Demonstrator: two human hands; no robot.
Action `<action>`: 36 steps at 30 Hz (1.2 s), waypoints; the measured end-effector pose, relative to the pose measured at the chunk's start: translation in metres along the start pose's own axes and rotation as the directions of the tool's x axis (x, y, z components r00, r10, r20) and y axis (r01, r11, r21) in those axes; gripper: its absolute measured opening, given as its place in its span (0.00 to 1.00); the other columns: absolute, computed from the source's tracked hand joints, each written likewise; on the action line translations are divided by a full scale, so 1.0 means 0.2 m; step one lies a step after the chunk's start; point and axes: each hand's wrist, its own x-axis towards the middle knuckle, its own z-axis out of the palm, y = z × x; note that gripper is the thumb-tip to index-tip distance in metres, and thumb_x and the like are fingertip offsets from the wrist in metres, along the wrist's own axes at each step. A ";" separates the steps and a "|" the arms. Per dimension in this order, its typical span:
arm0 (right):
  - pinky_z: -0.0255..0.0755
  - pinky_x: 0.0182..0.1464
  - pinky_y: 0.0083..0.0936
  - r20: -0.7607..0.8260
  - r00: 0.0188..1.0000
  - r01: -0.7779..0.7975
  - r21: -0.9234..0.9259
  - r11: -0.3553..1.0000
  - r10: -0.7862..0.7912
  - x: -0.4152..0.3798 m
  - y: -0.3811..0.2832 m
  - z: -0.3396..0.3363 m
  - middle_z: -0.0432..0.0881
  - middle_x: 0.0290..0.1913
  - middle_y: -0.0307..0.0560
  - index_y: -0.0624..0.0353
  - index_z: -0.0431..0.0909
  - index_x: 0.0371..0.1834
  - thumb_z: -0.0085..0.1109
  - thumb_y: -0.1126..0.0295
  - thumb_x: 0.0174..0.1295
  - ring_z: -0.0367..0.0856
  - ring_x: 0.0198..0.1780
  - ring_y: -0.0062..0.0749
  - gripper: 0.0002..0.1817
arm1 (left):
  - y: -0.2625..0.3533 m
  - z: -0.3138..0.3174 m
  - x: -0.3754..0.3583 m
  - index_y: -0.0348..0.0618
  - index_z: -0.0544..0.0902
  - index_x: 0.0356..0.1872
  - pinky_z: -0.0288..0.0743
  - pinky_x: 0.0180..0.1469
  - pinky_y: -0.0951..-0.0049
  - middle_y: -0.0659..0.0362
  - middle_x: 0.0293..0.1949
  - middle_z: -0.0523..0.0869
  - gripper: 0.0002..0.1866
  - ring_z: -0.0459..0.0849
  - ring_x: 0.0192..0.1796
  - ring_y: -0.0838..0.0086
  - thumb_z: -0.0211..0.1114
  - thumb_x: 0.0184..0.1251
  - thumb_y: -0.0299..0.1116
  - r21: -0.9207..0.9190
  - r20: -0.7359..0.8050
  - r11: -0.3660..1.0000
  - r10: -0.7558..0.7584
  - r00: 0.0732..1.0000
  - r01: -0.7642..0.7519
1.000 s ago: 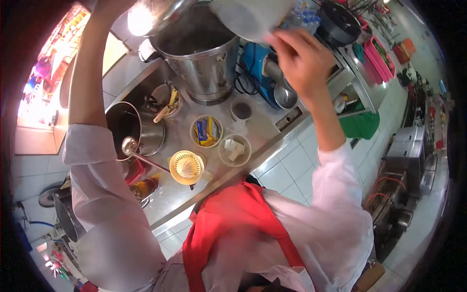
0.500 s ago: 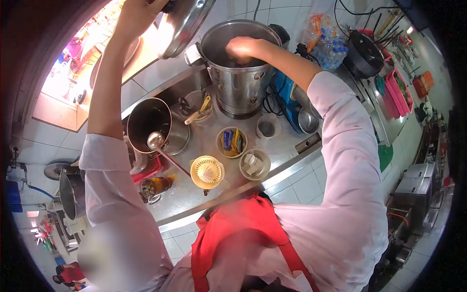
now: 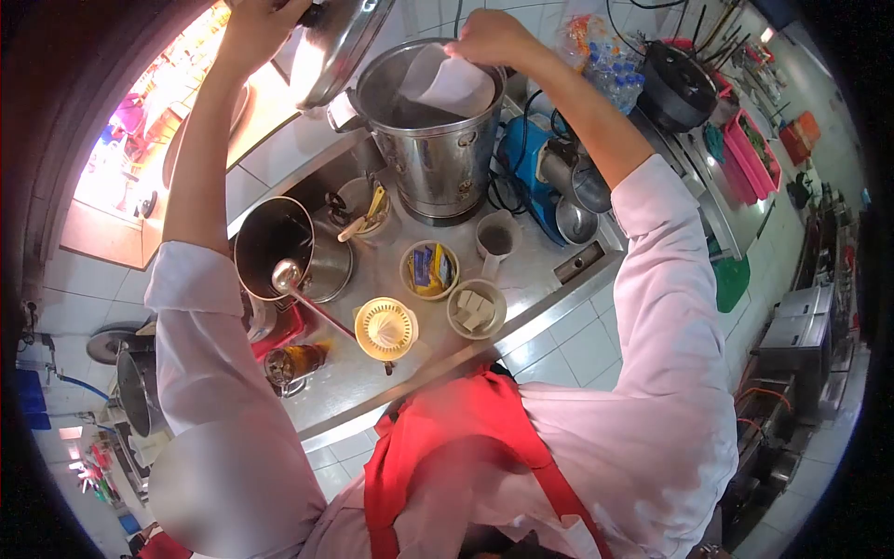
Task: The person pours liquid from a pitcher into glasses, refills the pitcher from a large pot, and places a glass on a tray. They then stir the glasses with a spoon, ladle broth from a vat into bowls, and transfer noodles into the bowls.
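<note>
A tall steel urn (image 3: 433, 163) stands open at the back of the steel counter. At its rim, my right hand (image 3: 492, 39) is closed on a pale, translucent container (image 3: 456, 86), which is tilted in the urn's mouth. My left hand (image 3: 261, 30) grips the knob of a shiny metal lid (image 3: 340, 47), held raised and tilted left of the urn. In front are a large steel pot (image 3: 326, 261) with a ladle (image 3: 287, 275) across it, a yellow citrus juicer (image 3: 386, 328), a bowl of packets (image 3: 430, 270) and a bowl of white pieces (image 3: 477, 309).
A blue appliance (image 3: 533, 177) with metal cups and cables sits right of the urn. Near it is a white cup (image 3: 498, 235). A glass mug of dark drink (image 3: 291, 363) stands at the front left. Plastic bottles (image 3: 615, 79) and a black pot (image 3: 683, 84) are at the back right.
My right hand has risen out of the urn to its rim, and the pale container now shows in its grip. The view has shifted slightly; my left hand still holds the lid.
</note>
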 end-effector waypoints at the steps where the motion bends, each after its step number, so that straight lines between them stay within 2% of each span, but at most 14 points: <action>1: 0.70 0.28 0.34 -0.004 1.000 -0.004 0.000 1.000 0.004 0.00 0.01 -0.05 0.80 0.20 0.49 0.61 0.82 0.21 0.60 0.52 0.55 0.79 0.22 0.37 0.20 | -0.02 0.00 0.02 0.31 0.86 0.30 0.79 0.41 0.67 0.49 0.27 0.88 0.19 0.87 0.32 0.66 0.54 0.65 0.38 0.001 0.001 1.000 0.005 1.000 -0.005; 3: 0.70 0.26 0.31 0.158 0.928 -0.361 0.150 0.920 0.338 -0.05 -0.08 -0.25 0.80 0.19 0.57 0.70 0.81 0.21 0.64 0.56 0.53 0.79 0.21 0.39 0.22 | -0.04 0.00 0.04 0.32 0.86 0.37 0.78 0.48 0.62 0.44 0.36 0.87 0.22 0.86 0.41 0.61 0.55 0.66 0.44 0.007 0.092 1.000 -0.012 0.996 0.012; 4: 0.73 0.31 0.36 0.108 0.953 -0.300 0.209 0.931 0.283 -0.05 0.02 -0.22 0.81 0.23 0.66 0.74 0.81 0.25 0.65 0.54 0.48 0.83 0.26 0.49 0.25 | -0.11 -0.01 0.08 0.32 0.86 0.37 0.78 0.48 0.62 0.44 0.36 0.87 0.22 0.86 0.41 0.61 0.55 0.66 0.44 0.006 0.094 1.000 -0.006 0.996 0.006; 6: 0.72 0.29 0.35 0.040 0.953 -0.303 0.141 0.942 0.301 -0.03 0.10 -0.21 0.80 0.21 0.63 0.73 0.81 0.23 0.64 0.55 0.49 0.81 0.23 0.45 0.24 | -0.29 0.02 0.17 0.42 0.85 0.43 0.69 0.33 0.76 0.62 0.23 0.80 0.16 0.76 0.28 0.78 0.60 0.67 0.43 -0.111 0.182 0.993 -0.015 0.983 0.035; 8: 0.71 0.27 0.34 -0.027 0.951 -0.307 0.070 0.949 0.309 -0.05 0.14 -0.26 0.80 0.19 0.60 0.71 0.80 0.21 0.64 0.56 0.51 0.80 0.21 0.41 0.22 | -0.31 0.08 0.19 0.41 0.85 0.42 0.66 0.30 0.75 0.63 0.20 0.76 0.17 0.73 0.26 0.79 0.59 0.68 0.44 -0.141 0.140 0.990 0.034 0.990 -0.014; 10: 0.69 0.24 0.31 0.183 0.906 -0.417 0.239 0.877 0.381 -0.11 0.18 -0.36 0.79 0.17 0.55 0.68 0.79 0.18 0.62 0.59 0.54 0.76 0.18 0.34 0.20 | -0.28 0.11 0.18 0.39 0.85 0.40 0.63 0.28 0.75 0.63 0.17 0.72 0.19 0.70 0.23 0.80 0.58 0.68 0.46 -0.167 0.094 0.984 0.075 0.993 -0.059; 13: 0.65 0.21 0.29 0.204 0.886 -0.459 0.513 0.725 0.416 -0.29 0.29 -0.45 0.75 0.14 0.47 0.64 0.76 0.14 0.62 0.60 0.57 0.69 0.15 0.29 0.20 | -0.16 0.18 0.18 0.39 0.85 0.38 0.66 0.29 0.75 0.61 0.18 0.75 0.21 0.74 0.24 0.79 0.56 0.69 0.49 0.000 0.118 0.997 0.074 0.990 -0.074; 16: 0.59 0.19 0.24 0.078 0.958 -0.270 0.569 0.777 0.276 -0.53 0.34 -0.49 0.71 0.15 0.38 0.59 0.76 0.18 0.58 0.54 0.59 0.67 0.15 0.22 0.20 | -0.14 0.35 0.22 0.38 0.86 0.35 0.72 0.33 0.69 0.53 0.22 0.81 0.23 0.80 0.27 0.70 0.57 0.67 0.51 0.096 0.169 0.994 0.042 0.985 -0.059; 17: 0.59 0.19 0.24 0.078 0.958 -0.271 0.564 0.780 0.276 -0.62 0.31 -0.52 0.71 0.15 0.38 0.59 0.76 0.18 0.58 0.54 0.59 0.67 0.15 0.22 0.20 | -0.16 0.45 0.24 0.38 0.86 0.35 0.74 0.36 0.65 0.49 0.25 0.82 0.22 0.82 0.30 0.63 0.58 0.66 0.50 0.133 0.147 0.971 0.180 0.973 -0.199; 18: 0.53 0.18 0.20 0.066 0.929 -0.330 0.594 0.734 0.364 -0.71 0.26 -0.54 0.68 0.16 0.35 0.58 0.73 0.17 0.58 0.55 0.61 0.62 0.15 0.17 0.20 | -0.16 0.51 0.25 0.38 0.86 0.34 0.76 0.40 0.62 0.45 0.29 0.84 0.22 0.84 0.34 0.57 0.59 0.65 0.50 0.172 0.130 0.927 0.315 0.940 -0.334; 21: 0.47 0.17 0.16 0.101 0.847 -0.456 0.643 0.616 0.522 -0.95 0.25 -0.58 0.66 0.17 0.31 0.56 0.71 0.18 0.57 0.55 0.64 0.58 0.14 0.13 0.21 | 0.04 0.61 0.16 0.36 0.85 0.32 0.76 0.44 0.58 0.43 0.34 0.85 0.20 0.84 0.37 0.50 0.60 0.63 0.47 0.229 0.258 0.923 0.248 0.934 -0.308; 26: 0.47 0.16 0.14 0.158 0.762 -0.574 0.613 0.542 0.628 -1.29 0.29 -0.55 0.68 0.18 0.30 0.55 0.73 0.19 0.59 0.56 0.64 0.58 0.14 0.11 0.20 | 0.05 0.77 0.11 0.37 0.85 0.32 0.78 0.46 0.57 0.44 0.34 0.85 0.19 0.85 0.39 0.51 0.61 0.57 0.46 0.277 0.357 0.939 0.095 0.929 -0.203; 28: 0.53 0.18 0.16 0.183 0.739 -0.597 0.624 0.504 0.648 -1.40 0.26 -0.53 0.70 0.17 0.32 0.58 0.74 0.19 0.61 0.55 0.62 0.62 0.16 0.12 0.20 | 0.06 0.78 0.09 0.37 0.85 0.32 0.78 0.46 0.56 0.44 0.34 0.85 0.19 0.85 0.40 0.51 0.61 0.57 0.46 0.289 0.313 0.932 0.123 0.942 -0.218; 36: 0.51 0.18 0.13 0.234 0.760 -0.572 0.682 0.455 0.606 -1.55 -0.02 -0.44 0.67 0.16 0.26 0.55 0.75 0.19 0.63 0.54 0.60 0.60 0.16 0.08 0.20 | -0.01 0.79 0.07 0.38 0.85 0.35 0.77 0.42 0.58 0.45 0.32 0.85 0.20 0.84 0.36 0.53 0.61 0.63 0.49 0.129 0.256 0.946 0.259 0.931 -0.299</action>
